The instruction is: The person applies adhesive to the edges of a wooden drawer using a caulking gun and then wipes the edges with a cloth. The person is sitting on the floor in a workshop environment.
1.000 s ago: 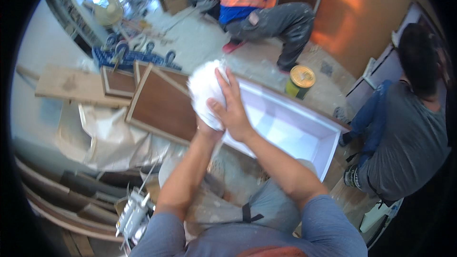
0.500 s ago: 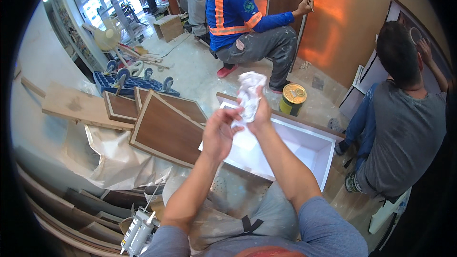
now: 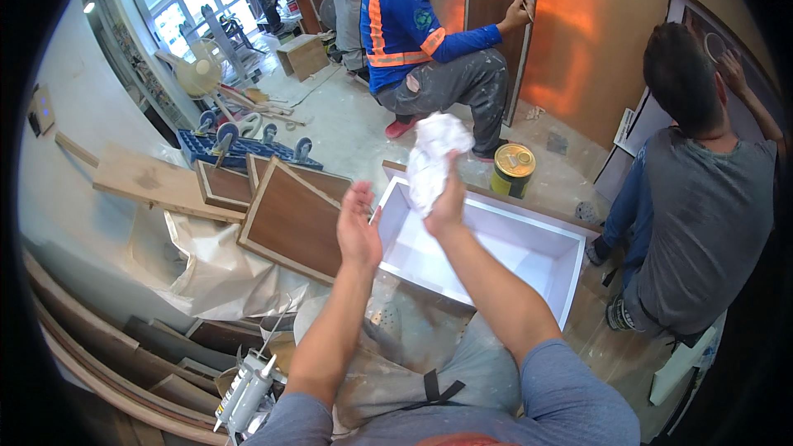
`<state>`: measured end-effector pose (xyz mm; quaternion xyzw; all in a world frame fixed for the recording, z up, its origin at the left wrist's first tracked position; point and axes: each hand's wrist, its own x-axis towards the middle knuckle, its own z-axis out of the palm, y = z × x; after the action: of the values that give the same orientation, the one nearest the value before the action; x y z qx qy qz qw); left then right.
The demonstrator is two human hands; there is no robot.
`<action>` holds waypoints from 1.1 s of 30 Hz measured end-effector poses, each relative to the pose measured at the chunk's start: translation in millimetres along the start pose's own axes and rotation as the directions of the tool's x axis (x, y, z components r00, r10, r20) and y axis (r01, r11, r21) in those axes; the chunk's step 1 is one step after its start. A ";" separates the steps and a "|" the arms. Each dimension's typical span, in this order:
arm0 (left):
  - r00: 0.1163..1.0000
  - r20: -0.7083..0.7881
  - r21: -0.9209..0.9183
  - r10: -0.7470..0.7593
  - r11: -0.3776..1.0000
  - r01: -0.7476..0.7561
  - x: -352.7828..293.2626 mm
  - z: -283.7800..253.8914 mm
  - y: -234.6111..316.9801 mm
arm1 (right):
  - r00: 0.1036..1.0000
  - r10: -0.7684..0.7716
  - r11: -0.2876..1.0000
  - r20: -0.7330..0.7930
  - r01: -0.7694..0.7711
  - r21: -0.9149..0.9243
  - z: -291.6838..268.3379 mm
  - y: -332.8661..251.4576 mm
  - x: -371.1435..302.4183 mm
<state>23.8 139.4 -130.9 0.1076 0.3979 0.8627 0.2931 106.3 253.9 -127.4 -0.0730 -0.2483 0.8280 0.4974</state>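
A crumpled white rag (image 3: 434,161) is gripped in my right hand (image 3: 448,202), held up above a drawer. My left hand (image 3: 358,227) is apart from the rag, with its fingers raised and nothing in it. Below both hands lies the drawer (image 3: 529,258), a white-lined box with a brown front panel along its far side. Brown wooden panels with pale edges (image 3: 291,219) lean together just left of my left hand.
A yellow-lidded can (image 3: 514,167) stands beyond the drawer. One person (image 3: 413,41) kneels ahead in a reflective vest; another (image 3: 702,198) sits at right. A blue wheeled dolly (image 3: 239,149), plastic sheeting (image 3: 223,272), a sealant gun (image 3: 248,392) and stacked boards (image 3: 107,347) are at left.
My left hand has let go of the rag and moved left, its fingers opening. The rag, still in my right hand, is bunched differently. The view has shifted slightly.
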 end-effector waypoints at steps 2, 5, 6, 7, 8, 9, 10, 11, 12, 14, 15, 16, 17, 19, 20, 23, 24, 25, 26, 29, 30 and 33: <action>0.996 0.029 0.292 -0.081 0.954 0.069 13.3 0.6 -0.1 | 0.993 -0.116 0.922 0.034 0.121 -0.369 19.4 32.0 -34.6; 0.952 0.252 0.456 -0.176 0.889 0.043 1.1 7.5 -13.3 | 0.984 -0.135 0.780 0.112 0.176 -0.601 16.1 52.8 -53.8; 0.943 0.221 0.460 -0.250 0.879 0.126 -16.9 7.0 -17.0 | 0.981 -0.141 0.792 0.129 0.190 -0.580 10.0 53.9 -50.9; 0.934 0.181 0.443 -0.308 0.873 0.202 -37.8 5.3 -16.8 | 0.997 -0.076 0.793 0.028 0.077 -0.604 2.3 49.6 -41.3; 0.891 0.287 0.553 -0.353 0.820 0.147 -55.0 7.0 -16.7 | 0.999 -0.019 0.807 -0.051 -0.014 -0.591 -6.4 41.8 -28.1; 0.877 0.293 0.548 -0.380 0.819 0.171 -73.3 7.5 -14.5 | 0.995 0.010 0.824 -0.103 -0.067 -0.563 -11.0 35.6 -13.7; 0.846 0.371 0.484 -0.384 0.857 0.176 -82.3 3.6 1.3 | 0.990 0.083 0.886 -0.113 -0.125 -0.447 -13.2 29.5 -2.1; 0.804 0.428 0.441 -0.412 0.872 0.212 -90.4 -2.6 19.2 | 0.971 0.156 0.928 -0.180 -0.207 -0.310 -12.5 24.7 6.8; 0.778 0.465 0.449 -0.422 0.870 0.203 -92.3 -7.1 40.6 | 0.988 0.153 0.988 0.007 -0.153 -0.003 -9.2 19.5 13.2; 0.865 0.443 0.475 -0.236 0.880 -0.002 -94.6 -12.6 69.7 | 0.937 0.165 0.895 0.306 -0.273 0.353 4.3 11.6 13.6; 0.903 0.408 0.453 -0.136 0.889 -0.071 -97.2 -14.4 78.6 | 0.885 0.227 0.849 0.407 -0.384 0.363 10.4 7.5 5.9; 0.944 0.312 0.501 -0.111 0.863 -0.064 -93.3 -13.2 85.7 | 0.855 0.233 0.833 0.463 -0.421 0.358 17.7 5.2 -4.2; 0.969 0.211 0.515 -0.129 0.857 0.002 -91.4 -9.7 87.3 | 0.822 0.226 0.833 0.523 -0.441 0.334 25.6 0.6 -9.4; 0.980 0.138 0.496 -0.141 0.867 0.055 -88.1 0.5 81.6 | 0.789 0.304 0.819 0.533 -0.502 0.277 33.5 -5.8 -28.8; 0.984 0.124 0.475 -0.127 0.878 0.054 -84.3 7.8 76.8 | 0.733 0.273 0.805 0.623 -0.529 0.269 35.2 -8.5 -35.6; 0.982 0.180 0.382 0.049 0.917 -0.116 -71.5 23.4 65.0 | 0.690 0.339 0.857 0.640 -0.507 0.093 29.9 -17.4 -39.3; 0.980 0.192 0.310 0.048 0.945 -0.107 -65.5 26.4 62.6 | 0.680 0.407 0.865 0.610 -0.501 -0.018 25.7 -19.8 -35.7; 0.973 0.229 0.232 0.040 0.968 -0.094 -58.9 27.2 60.7 | 0.759 0.465 0.873 0.456 -0.478 -0.096 19.5 -22.1 -32.7; 0.969 0.226 0.176 0.096 0.975 -0.137 -51.3 25.9 61.3 | 0.797 0.491 0.870 0.353 -0.470 -0.148 13.3 -26.1 -25.2; 0.966 0.258 0.038 -0.012 0.999 0.002 -27.0 18.0 58.8 | 0.976 0.193 0.867 0.098 -0.123 -0.482 -3.0 -27.4 -15.8; 0.971 0.232 -0.004 -0.064 0.998 0.067 -20.9 14.9 52.7 | 0.994 0.033 0.726 0.100 0.044 -0.686 -7.1 -24.6 -17.7; 0.964 0.215 -0.140 -0.159 0.971 0.192 -6.8 6.9 28.6 | 0.957 0.099 0.572 0.271 0.169 -0.803 -9.7 -4.2 -30.0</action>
<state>20.1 125.0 -104.6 0.1352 0.3035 0.8469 0.4152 128.0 233.0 -137.5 -0.1691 -0.6733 0.6100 0.3820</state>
